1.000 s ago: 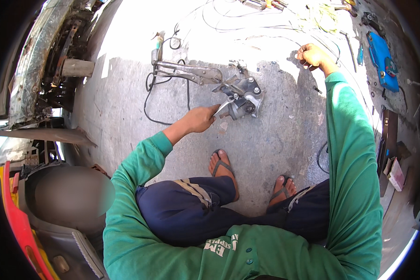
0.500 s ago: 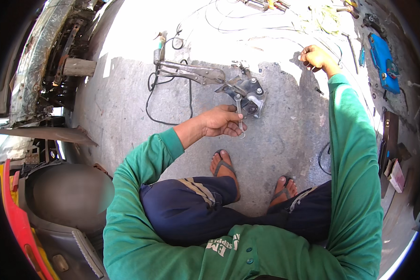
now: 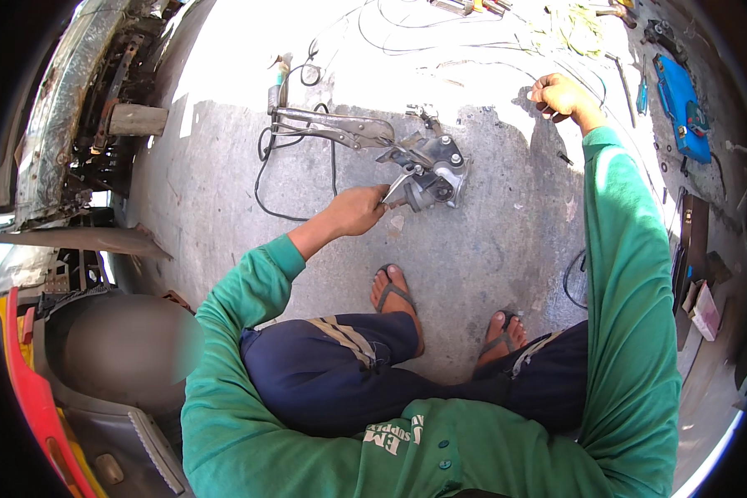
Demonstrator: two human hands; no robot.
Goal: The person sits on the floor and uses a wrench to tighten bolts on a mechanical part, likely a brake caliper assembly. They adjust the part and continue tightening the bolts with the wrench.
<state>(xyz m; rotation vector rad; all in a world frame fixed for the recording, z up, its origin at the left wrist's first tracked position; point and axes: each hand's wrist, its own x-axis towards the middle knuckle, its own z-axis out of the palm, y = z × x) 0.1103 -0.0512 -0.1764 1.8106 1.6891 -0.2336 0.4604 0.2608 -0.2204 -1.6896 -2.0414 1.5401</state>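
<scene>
My left hand (image 3: 359,210) is closed around a combination wrench (image 3: 397,189). The wrench's far end meets a bolt on a dark metal bracket assembly (image 3: 448,159), which lies on the concrete floor. Clamped at that assembly's left side are locking pliers (image 3: 334,124), their long handles pointing left. My right hand (image 3: 559,97) is stretched out to the far right over the edge of the sunlit patch. Its fingers are curled together, and whatever may be between them is too small to make out.
A black cable (image 3: 261,195) loops on the floor left of the pliers. Far right are a blue case (image 3: 681,109) and a screwdriver (image 3: 642,98). A wooden block (image 3: 139,120) juts out at left. My feet in flip-flops (image 3: 396,299) rest just below the assembly.
The wrench has swung to the left about the bolt, and my left hand has moved left and slightly away from me with it. My right hand has barely shifted.
</scene>
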